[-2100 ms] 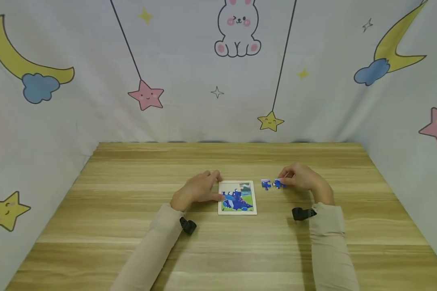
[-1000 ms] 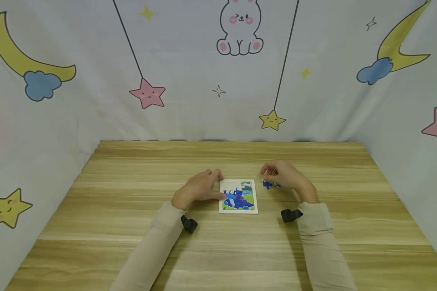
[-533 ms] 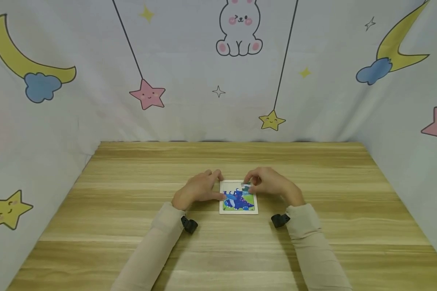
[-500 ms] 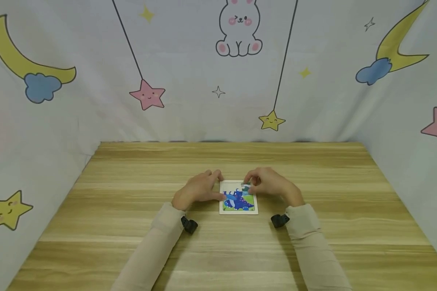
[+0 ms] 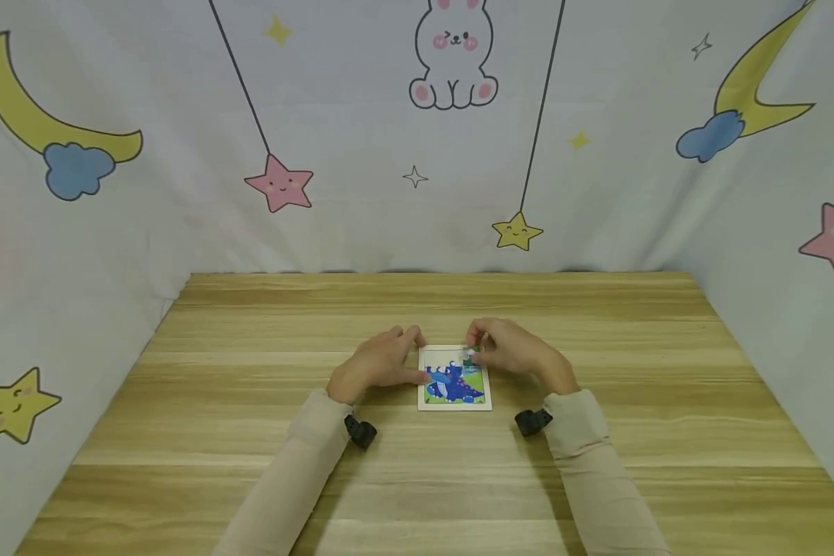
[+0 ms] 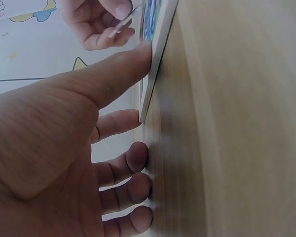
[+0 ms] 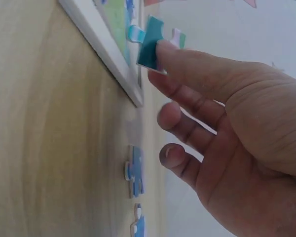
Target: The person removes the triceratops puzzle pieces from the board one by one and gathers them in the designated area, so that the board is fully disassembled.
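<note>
A square wooden puzzle board with a white rim [image 5: 453, 407] and a blue dinosaur picture lies on the table. My left hand [image 5: 378, 359] is at its left side: the thumb rests on the left rim and the index fingertip touches the far-left corner, other fingers loosely spread in the left wrist view. Over the far-right corner, my right hand [image 5: 517, 347] pinches a teal puzzle piece [image 7: 150, 47] between thumb and index finger. The piece is tilted up from the board in the right wrist view. Bare board shows along the picture's top left.
Two loose blue puzzle pieces, one nearer the board [image 7: 134, 170] and one farther off [image 7: 138, 228], lie on the table right of it; the right hand covers them in the head view. A printed white curtain [image 5: 361, 232] hangs behind the wooden table [image 5: 250, 324].
My right hand has moved left from the loose pieces to the board's far-right corner and now pinches the teal puzzle piece, which has lifted and tilted. The left hand has stayed put.
</note>
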Motion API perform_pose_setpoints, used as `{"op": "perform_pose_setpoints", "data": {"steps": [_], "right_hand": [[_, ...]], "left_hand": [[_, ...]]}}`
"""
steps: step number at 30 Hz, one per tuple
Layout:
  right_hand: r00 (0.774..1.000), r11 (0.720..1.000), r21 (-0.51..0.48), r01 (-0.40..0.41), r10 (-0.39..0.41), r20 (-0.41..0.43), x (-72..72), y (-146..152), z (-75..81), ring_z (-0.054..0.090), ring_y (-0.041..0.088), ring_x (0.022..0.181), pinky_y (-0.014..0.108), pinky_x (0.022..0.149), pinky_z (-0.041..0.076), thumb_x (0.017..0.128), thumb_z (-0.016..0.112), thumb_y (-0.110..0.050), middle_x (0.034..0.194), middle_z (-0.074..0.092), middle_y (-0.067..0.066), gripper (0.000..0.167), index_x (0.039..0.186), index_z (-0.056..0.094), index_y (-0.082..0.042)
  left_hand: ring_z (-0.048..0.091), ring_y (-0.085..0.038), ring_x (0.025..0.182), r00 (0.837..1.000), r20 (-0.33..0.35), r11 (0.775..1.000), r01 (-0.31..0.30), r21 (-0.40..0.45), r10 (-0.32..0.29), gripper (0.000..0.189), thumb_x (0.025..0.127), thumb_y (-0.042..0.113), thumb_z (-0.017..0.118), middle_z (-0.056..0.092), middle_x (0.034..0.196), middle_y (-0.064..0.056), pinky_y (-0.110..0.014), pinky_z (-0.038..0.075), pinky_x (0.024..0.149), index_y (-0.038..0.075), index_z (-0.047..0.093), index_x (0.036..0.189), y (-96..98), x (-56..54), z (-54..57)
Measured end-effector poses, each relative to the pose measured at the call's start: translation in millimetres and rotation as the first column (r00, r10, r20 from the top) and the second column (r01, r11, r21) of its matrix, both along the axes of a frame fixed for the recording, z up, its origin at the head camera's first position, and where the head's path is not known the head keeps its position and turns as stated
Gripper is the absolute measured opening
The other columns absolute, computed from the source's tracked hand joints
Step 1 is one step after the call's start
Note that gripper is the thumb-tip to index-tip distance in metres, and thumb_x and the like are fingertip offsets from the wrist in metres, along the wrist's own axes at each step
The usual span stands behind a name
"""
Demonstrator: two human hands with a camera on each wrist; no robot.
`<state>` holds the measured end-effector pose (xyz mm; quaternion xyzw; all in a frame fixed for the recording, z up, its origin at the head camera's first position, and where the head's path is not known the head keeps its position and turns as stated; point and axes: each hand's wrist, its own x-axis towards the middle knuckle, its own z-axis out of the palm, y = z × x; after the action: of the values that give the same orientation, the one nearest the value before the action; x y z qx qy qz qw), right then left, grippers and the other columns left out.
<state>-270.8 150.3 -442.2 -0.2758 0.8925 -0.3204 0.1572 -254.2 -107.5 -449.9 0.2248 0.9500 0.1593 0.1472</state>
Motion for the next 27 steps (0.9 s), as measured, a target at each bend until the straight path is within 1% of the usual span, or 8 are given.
{"op": "perform_pose_setpoints", "data": {"steps": [2,5,10,14,17,20,23,27], "right_hand": [[1.000,1.000,-0.029,-0.005,0.006,0.015,0.9,1.4,2.2,0.055,0.018,0.082,0.034,0.074,0.047,0.094,0.069,-0.007,0.091,0.061,0.002,0.008,0.097,0.062,-0.010],[1.000,0.999,-0.050,-0.013,0.013,0.006,0.1,8.4,4.2,0.057,0.017,0.082,0.033,0.072,0.048,0.096,0.068,-0.010,0.089,0.062,0.000,0.005,0.095,0.063,-0.010],[1.000,0.996,-0.079,0.027,-0.028,-0.006,-2.9,31.0,9.8,0.057,0.019,0.081,0.034,0.066,0.048,0.098,0.067,-0.014,0.089,0.063,0.001,0.004,0.099,0.065,-0.011],[0.997,0.992,-0.102,0.072,-0.075,-0.020,-5.1,58.9,12.0,0.059,0.021,0.084,0.035,0.070,0.049,0.099,0.065,-0.014,0.093,0.065,0.005,0.011,0.107,0.067,-0.007],[0.991,0.986,-0.095,0.134,-0.135,-0.001,-3.9,81.5,12.7,0.058,0.022,0.084,0.034,0.072,0.049,0.099,0.064,-0.014,0.095,0.065,0.007,0.016,0.111,0.068,-0.004],[0.983,0.980,-0.073,0.185,-0.185,0.011,-0.3,101.7,13.1,0.057,0.022,0.083,0.032,0.071,0.047,0.099,0.064,-0.012,0.093,0.064,0.008,0.015,0.108,0.068,-0.001],[0.979,0.978,-0.052,0.204,-0.205,-0.010,4.0,117.5,13.1,0.057,0.021,0.081,0.032,0.071,0.046,0.098,0.065,-0.010,0.089,0.065,0.008,0.013,0.103,0.068,0.001],[0.975,0.975,-0.027,0.219,-0.220,-0.026,7.6,131.5,10.0,0.057,0.019,0.079,0.032,0.072,0.046,0.097,0.066,-0.007,0.085,0.065,0.008,0.010,0.100,0.069,0.002]], "left_hand": [[0.051,-0.020,0.085,1.000,-0.001,1.000,0.000,-0.001,0.000,0.058,0.087,0.049,0.076,0.052,0.098,-0.003,-0.038,0.046,0.076,0.018,0.051,0.129,0.1,0.1,-0.5],[0.051,-0.021,0.084,1.000,0.000,1.000,0.001,-0.002,-0.001,0.058,0.087,0.049,0.076,0.052,0.098,-0.003,-0.038,0.046,0.076,0.018,0.051,0.129,0.8,-0.2,-0.3],[0.050,-0.021,0.084,1.000,0.002,1.000,0.008,0.006,-0.008,0.058,0.087,0.048,0.075,0.053,0.098,-0.004,-0.039,0.046,0.076,0.017,0.050,0.130,0.4,-0.4,-0.7],[0.051,-0.021,0.085,1.000,-0.006,1.000,0.009,0.005,-0.009,0.058,0.088,0.048,0.075,0.054,0.100,-0.004,-0.039,0.046,0.076,0.017,0.050,0.130,-0.3,-1.3,-2.4],[0.051,-0.022,0.086,1.000,-0.008,1.000,0.009,0.005,-0.009,0.059,0.087,0.048,0.075,0.054,0.101,-0.005,-0.040,0.047,0.077,0.017,0.050,0.130,-0.8,-1.2,-3.4],[0.051,-0.022,0.087,1.000,0.000,1.000,0.010,0.001,-0.010,0.059,0.088,0.049,0.074,0.054,0.103,-0.005,-0.040,0.047,0.079,0.017,0.050,0.131,-0.8,-0.9,-3.5],[0.051,-0.022,0.088,1.000,0.006,1.000,0.012,0.002,-0.012,0.059,0.088,0.049,0.074,0.054,0.103,-0.005,-0.041,0.046,0.079,0.017,0.049,0.132,-0.6,-0.9,-3.2],[0.052,-0.022,0.089,1.000,0.003,1.000,0.020,0.010,-0.020,0.059,0.089,0.049,0.074,0.055,0.106,-0.007,-0.042,0.047,0.080,0.016,0.050,0.132,-0.3,-1.9,-3.6]]}}
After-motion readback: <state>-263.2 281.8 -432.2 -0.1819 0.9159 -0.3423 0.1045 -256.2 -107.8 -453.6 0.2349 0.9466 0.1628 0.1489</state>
